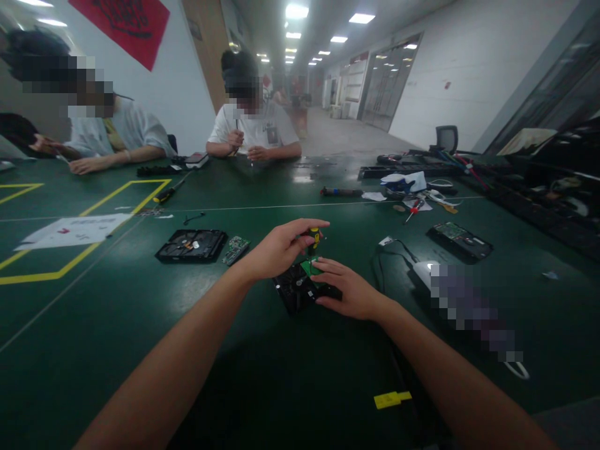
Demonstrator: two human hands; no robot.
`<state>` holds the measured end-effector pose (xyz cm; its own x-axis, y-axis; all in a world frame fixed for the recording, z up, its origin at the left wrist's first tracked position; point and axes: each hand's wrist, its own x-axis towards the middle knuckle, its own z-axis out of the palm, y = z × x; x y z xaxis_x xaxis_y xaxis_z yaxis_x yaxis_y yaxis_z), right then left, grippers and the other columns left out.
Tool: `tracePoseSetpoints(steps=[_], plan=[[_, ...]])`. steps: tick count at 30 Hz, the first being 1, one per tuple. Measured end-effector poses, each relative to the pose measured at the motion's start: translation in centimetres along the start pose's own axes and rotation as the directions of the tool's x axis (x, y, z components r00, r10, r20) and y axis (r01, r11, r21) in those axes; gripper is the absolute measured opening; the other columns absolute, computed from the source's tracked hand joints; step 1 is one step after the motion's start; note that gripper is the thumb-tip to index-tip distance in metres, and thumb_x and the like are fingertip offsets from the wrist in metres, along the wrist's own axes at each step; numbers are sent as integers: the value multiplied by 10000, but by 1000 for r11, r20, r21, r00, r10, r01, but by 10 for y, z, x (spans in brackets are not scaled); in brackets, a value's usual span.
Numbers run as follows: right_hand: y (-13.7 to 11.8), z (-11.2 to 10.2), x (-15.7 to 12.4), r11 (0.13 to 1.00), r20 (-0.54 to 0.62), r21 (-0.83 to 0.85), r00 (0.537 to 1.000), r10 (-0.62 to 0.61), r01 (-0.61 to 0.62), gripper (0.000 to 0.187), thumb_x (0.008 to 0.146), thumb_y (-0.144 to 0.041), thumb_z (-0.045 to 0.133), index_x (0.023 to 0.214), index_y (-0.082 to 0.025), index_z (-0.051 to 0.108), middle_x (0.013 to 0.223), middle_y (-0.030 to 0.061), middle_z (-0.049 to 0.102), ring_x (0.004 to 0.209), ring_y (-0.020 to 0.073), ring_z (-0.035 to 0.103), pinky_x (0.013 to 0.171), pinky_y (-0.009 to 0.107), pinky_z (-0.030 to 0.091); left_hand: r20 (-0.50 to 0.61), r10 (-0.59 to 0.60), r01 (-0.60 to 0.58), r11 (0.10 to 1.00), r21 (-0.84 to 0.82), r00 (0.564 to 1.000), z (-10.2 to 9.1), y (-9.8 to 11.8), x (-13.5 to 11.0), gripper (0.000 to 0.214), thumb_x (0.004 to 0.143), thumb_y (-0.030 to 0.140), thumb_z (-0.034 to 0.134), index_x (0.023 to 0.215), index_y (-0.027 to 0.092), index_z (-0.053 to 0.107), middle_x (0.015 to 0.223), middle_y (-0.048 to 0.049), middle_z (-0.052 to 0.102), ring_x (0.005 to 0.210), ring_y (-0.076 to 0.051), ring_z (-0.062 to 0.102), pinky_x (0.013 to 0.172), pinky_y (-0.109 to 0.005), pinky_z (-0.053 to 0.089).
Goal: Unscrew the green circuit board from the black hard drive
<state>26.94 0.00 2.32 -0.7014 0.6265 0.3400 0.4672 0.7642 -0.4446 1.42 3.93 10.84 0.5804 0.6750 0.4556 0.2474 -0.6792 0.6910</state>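
Left hand [285,245] in a pinch, right hand [350,289] lower, outstretched

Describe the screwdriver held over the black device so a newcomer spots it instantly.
On the green table, the right hand rests on a black device. Above it, the left hand holds the yellow-and-black screwdriver. It stands roughly upright, whereas the other screwdriver lies on the table, farther left.

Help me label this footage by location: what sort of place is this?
Probably an electronics workshop: the left hand holds a screwdriver, a loose circuit board lies nearby, and two people sit across the green table.
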Motion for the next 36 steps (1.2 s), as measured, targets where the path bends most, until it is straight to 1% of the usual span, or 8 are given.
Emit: tracePoseSetpoints(steps=[7,12,15,22,26,31,33,36], plan=[[-3,-2,1,999,24,-27,999,23,-23,481,917,-355,794,1370,-245,675,1593,129,565,1552,340,432,1271,599,366,-7,4,-4,1000,3,1000,0,3,1,406,1039,164,506,1417,219,645,1347,-103,704,1092,-184,701,913,-330,620],[-5,-2,1,999,23,-22,999,32,-32,475,925,-368,784,1368,-242,669,1601,131,555,1551,338,433,1263,604,378,-26,56,-53,993,103,998,-2,2,1,413,1042,160,531,1434,231,637,1396,-98,696,1221,-207,680,1092,-421,554],[-5,-1,1,999,23,-21,999,34,-34,478,930,-364,780,1379,-249,663,1610,125,545,1549,335,436,1267,601,375,-37,104,-98,984,146,994,-2,4,2,426,1037,138,536,1439,244,631,1407,-90,689,1278,-212,656,1136,-442,521],[0,0,1,1000,17,-19,1000,20,-19,491,922,-353,786,1388,-258,663,1612,130,541,1552,346,431,1267,615,369,-87,137,-117,974,196,987,-5,8,3,405,1018,90,536,1386,205,661,1369,-119,676,1285,-226,635,1146,-460,507],[0,1,1,1000,0,-3,1000,13,-13,480,922,-353,784,1380,-269,669,1601,129,551,1542,348,445,1258,622,379,-78,83,-69,983,171,993,-5,10,2,413,1009,97,559,1389,227,657,1290,-96,714,1172,-211,674,1089,-441,540],[-3,0,2,1000,7,-17,1000,14,-14,473,924,-348,782,1376,-269,671,1589,125,564,1538,345,452,1260,617,378,-65,110,-97,979,181,992,-4,10,3,347,1017,150,596,1338,231,702,1188,-82,725,1093,-199,677,1030,-402,558],[-3,-1,2,1000,11,-23,1000,18,-18,466,923,-346,784,1368,-258,677,1589,130,564,1541,343,448,1263,605,382,-50,118,-107,977,184,992,-4,7,2,379,1024,148,581,1379,231,681,1212,-87,717,1108,-200,671,1031,-402,556],[-3,-1,1,1000,6,-21,1000,24,-24,474,918,-341,788,1371,-255,676,1591,134,562,1540,341,450,1265,599,380,-18,108,-104,985,135,994,-4,2,2,493,1034,101,497,1496,245,592,1346,-99,678,1085,-184,671,980,-377,580]])
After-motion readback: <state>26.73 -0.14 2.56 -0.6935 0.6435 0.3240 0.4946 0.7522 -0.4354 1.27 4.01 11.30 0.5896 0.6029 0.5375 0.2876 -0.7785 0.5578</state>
